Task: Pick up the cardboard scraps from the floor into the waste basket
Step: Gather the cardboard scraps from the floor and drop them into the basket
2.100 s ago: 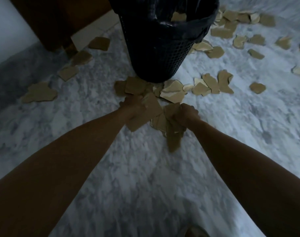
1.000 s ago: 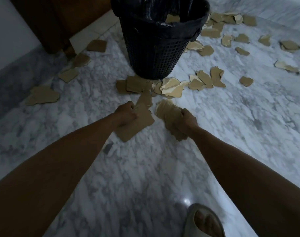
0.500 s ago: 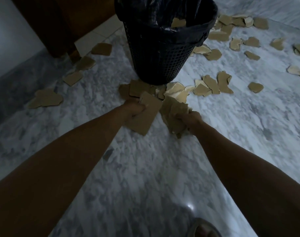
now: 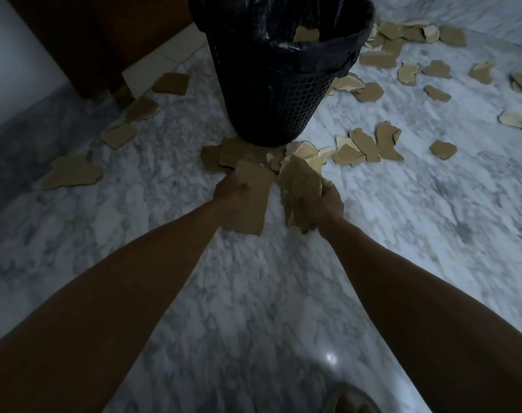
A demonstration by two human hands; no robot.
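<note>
A black mesh waste basket lined with a black bag stands on the marble floor, with a cardboard scrap showing inside. My left hand grips a large flat cardboard piece just in front of the basket. Beside it, my right hand holds a bunch of torn scraps. Both hands are held below the basket's rim. More scraps lie at the basket's foot.
Loose cardboard scraps lie left of the basket and in several patches to the right and behind. A dark wooden cabinet stands at the back left. My sandalled foot shows at the bottom edge.
Both hands have lifted their cardboard off the floor and carried it forward toward the basket. The view has closed in on the basket.
</note>
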